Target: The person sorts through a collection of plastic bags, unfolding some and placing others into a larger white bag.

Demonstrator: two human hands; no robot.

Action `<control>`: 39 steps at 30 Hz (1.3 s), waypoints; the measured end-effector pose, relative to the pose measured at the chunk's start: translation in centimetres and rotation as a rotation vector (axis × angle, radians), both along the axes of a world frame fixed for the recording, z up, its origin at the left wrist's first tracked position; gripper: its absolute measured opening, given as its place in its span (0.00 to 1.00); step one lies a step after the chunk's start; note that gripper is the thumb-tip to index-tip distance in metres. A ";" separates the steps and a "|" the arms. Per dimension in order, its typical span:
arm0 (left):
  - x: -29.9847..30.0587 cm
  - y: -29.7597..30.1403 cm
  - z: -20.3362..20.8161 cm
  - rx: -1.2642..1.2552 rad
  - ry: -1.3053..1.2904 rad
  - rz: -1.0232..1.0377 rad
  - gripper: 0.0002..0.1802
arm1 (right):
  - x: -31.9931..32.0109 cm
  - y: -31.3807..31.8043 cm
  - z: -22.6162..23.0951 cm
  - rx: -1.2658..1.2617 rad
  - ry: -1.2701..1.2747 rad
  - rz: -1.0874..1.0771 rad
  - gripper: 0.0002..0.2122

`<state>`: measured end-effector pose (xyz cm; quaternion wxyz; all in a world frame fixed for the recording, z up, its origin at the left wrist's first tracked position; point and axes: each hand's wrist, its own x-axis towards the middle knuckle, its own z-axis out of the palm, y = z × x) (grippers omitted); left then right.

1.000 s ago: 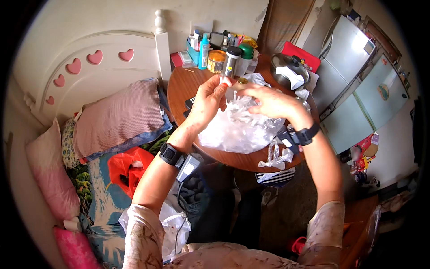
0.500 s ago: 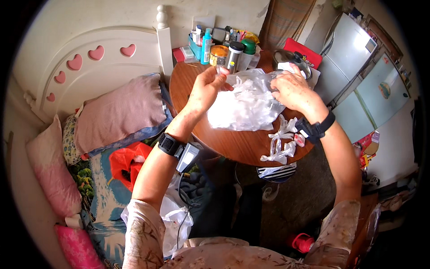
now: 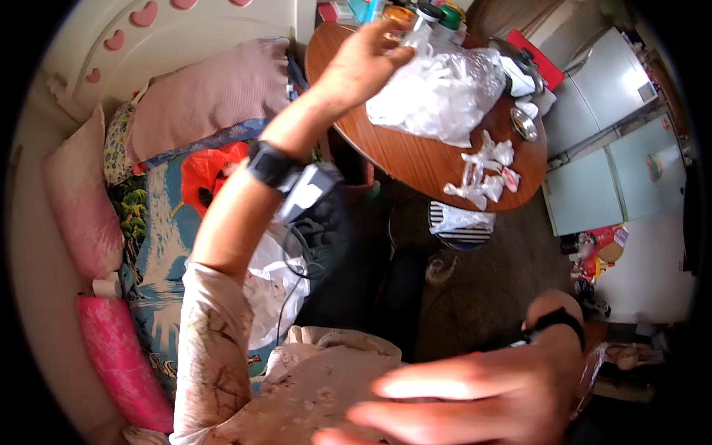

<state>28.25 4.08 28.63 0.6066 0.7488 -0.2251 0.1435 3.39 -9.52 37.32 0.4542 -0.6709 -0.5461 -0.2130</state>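
Observation:
My left hand point(image 3: 371, 63) pinches the gathered top of a clear plastic bag point(image 3: 445, 89), its fingers closed on it. The bag bulges with white, crumpled plastic and rests on the round wooden table point(image 3: 393, 163). My right hand point(image 3: 475, 393) is off the table, low and close in front of my body, slightly blurred. Its fingers are stretched out and apart with nothing visible in them. Several knotted scraps of white plastic bag point(image 3: 482, 174) lie near the table's front right edge.
A small round metal dish point(image 3: 523, 124) and a lidded pan point(image 3: 523, 70) stand at the table's right. Jars line its far side. A striped stool point(image 3: 460, 230) sits below the front edge. To the left is a bed with a pillow point(image 3: 211, 96) and a red bag point(image 3: 211, 178).
My right hand has let go of the bag and swung down toward my body. My left hand still grips the bag's top. The view has tilted downward, and the metal dish has come into sight.

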 end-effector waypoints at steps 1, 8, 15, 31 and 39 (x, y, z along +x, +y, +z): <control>-2.1 2.1 -0.2 -0.007 -0.028 0.002 0.24 | -0.4 0.6 -1.0 0.103 -0.009 0.191 0.06; -17.1 10.6 -3.2 0.075 -0.078 0.055 0.13 | -4.2 0.8 -1.9 0.091 -0.091 0.130 0.11; -34.2 17.1 -8.9 -0.043 0.339 0.380 0.12 | -11.1 2.0 -3.7 -0.019 0.416 0.236 0.12; -39.7 17.8 -33.9 0.933 1.062 0.527 0.21 | -4.3 14.2 -39.9 -0.682 0.586 0.081 0.09; -41.6 20.6 -30.3 0.544 0.859 0.687 0.18 | -4.6 14.6 -43.1 -1.128 0.473 0.107 0.13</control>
